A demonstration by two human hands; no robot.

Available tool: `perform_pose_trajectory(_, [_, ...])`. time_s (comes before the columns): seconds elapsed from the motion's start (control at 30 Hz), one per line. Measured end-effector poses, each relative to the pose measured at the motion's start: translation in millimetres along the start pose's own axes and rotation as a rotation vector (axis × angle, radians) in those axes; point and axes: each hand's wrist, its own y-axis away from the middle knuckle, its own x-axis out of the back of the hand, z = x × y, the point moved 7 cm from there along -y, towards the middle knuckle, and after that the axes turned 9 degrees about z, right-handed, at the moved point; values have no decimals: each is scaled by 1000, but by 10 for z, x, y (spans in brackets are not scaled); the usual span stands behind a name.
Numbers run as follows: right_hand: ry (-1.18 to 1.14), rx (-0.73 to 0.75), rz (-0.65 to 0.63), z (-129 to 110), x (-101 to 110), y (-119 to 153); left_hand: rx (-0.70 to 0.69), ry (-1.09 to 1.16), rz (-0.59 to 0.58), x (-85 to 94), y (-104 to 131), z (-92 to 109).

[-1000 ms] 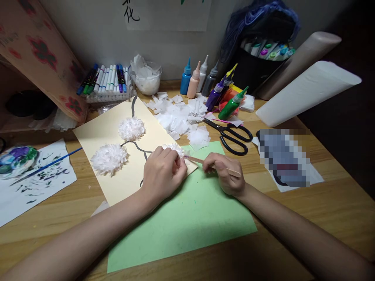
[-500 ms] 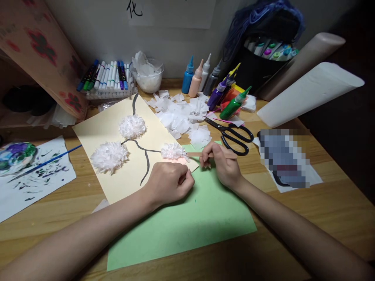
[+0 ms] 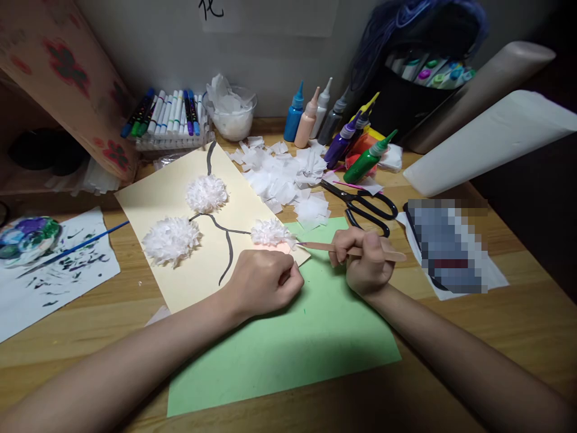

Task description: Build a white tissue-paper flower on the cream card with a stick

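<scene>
My right hand [image 3: 367,258] grips a flat wooden craft stick [image 3: 315,246], its tip close to the right edge of a white tissue-paper flower [image 3: 271,232]. I cannot tell whether they touch. Closed into a loose fist, my left hand [image 3: 265,282] rests on the lower right part of a cream sheet [image 3: 189,273], just below that flower. Nothing shows between its fingers. Two larger tissue flowers, one upper [image 3: 206,193] and one at left [image 3: 171,240], are on the sheet, along dark painted branches. A green sheet [image 3: 288,361] lies underneath.
Loose tissue squares [image 3: 279,174] lie behind the sheet, near paint bottles [image 3: 309,120] and black scissors [image 3: 369,204]. A pixelated phone-like object [image 3: 446,246] is at right. Left are a paint palette [image 3: 29,240] and a blue brush [image 3: 85,240]. Markers [image 3: 171,114] stand behind.
My right hand has drawn back to the right with the craft stick, and more of the stick shows on both sides of it. My left hand stays put. The view has shifted slightly.
</scene>
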Motion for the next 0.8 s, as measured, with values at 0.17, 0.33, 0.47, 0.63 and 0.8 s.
perform_pose_trajectory(0.17, [31,-68,-13,58,-25,-20,9,5,-5,-7,1,-5])
perform_pose_trajectory(0.33, [26,-112,-50,65,-86,-32,16,10,-11,-11,-2,-2])
perform_pose_trajectory(0.47, [38,-147,-66,76,-113,-31,17,2,-18,-10,-2,2])
perform_pose_trajectory(0.63, [54,-130,-52,62,-110,-25,12,-8,-34,-17,-6,7])
perform_pose_trajectory(0.8, [67,-112,-62,61,-116,-21,9,-16,-39,-20,0,7])
